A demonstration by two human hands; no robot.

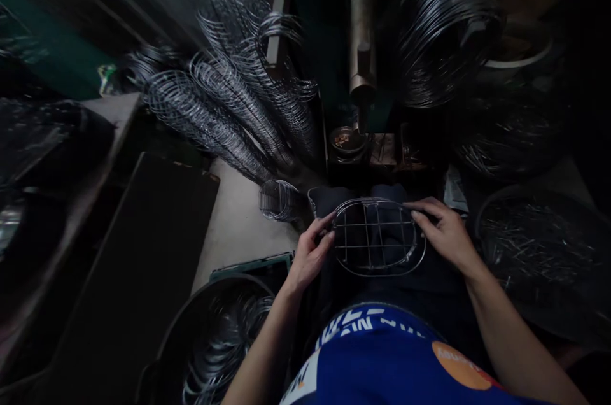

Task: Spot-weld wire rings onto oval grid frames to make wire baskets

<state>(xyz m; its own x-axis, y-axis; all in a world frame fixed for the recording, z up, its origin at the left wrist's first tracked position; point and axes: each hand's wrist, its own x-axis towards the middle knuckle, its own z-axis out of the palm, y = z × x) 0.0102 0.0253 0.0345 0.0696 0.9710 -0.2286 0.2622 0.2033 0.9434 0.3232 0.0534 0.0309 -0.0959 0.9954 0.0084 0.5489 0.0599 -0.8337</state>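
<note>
- The person sits with an oval wire grid (377, 236) held flat over the lap, both hands on it.
- The left hand (309, 255) grips the grid's left rim, thumb on top and fingers curled around the edge.
- The right hand (446, 233) rests on the right rim, fingers spread along the wire and closed over it.
- The grid is a rounded frame with crossing bars inside (the dark trousers show through the gaps).
- Just beyond the left hand, a small bundle of wire rings (279, 200) sits on the pale floor.
- Long rows of stacked wire hoops (224, 112) lean up against the back, to the left.
- A big coil of dark wire (446, 29) hangs at the upper right.
- Straight ahead stands a machine with a brass-coloured vertical post (361, 29), and a small dish (347, 139) at its foot.
- A round tub (214, 335) of wire loops sits below the left arm; a tray of short wire pieces (534, 246) lies to the right.
</note>
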